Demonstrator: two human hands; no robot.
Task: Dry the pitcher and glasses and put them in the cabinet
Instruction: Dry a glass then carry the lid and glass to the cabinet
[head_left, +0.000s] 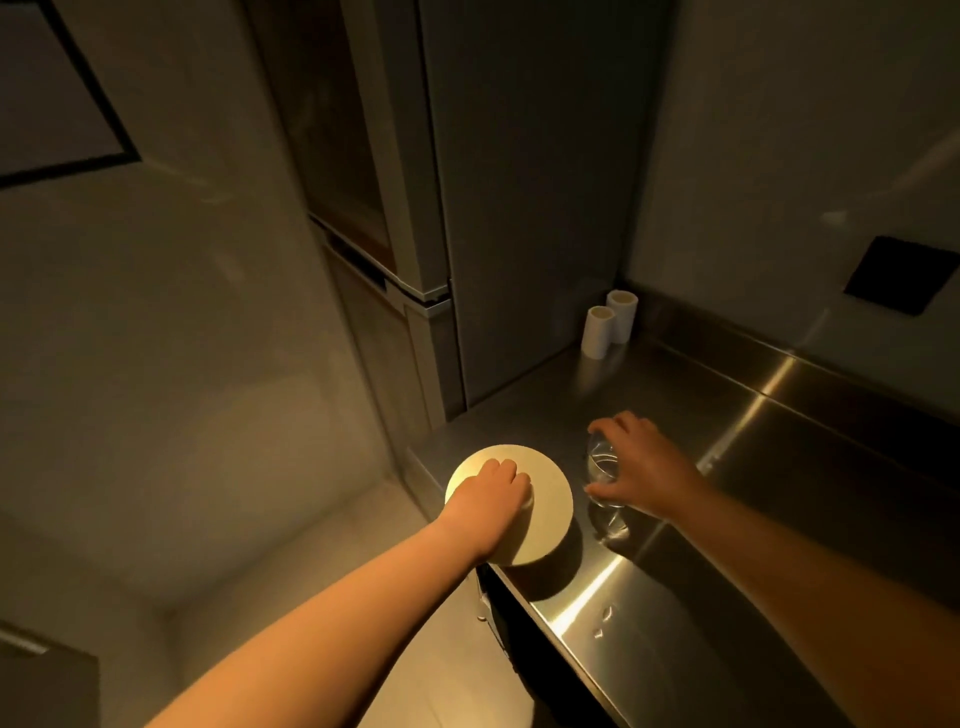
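A clear drinking glass (602, 470) stands on the steel counter (691, 597) near its left end. My right hand (636, 460) reaches over it from the right, thumb and fingers curled round its sides. To the left, a large roll of pale paper towel (550, 499) stands upright at the counter's corner. My left hand (493, 493) rests on top of the roll with its fingers curled over the core. No pitcher is in view.
Two small white rolls (608, 325) stand in the back corner of the counter against a tall grey cabinet (530, 208). A dark square plate (898, 275) is set in the right wall. Water drops (605, 618) lie near the counter's front edge.
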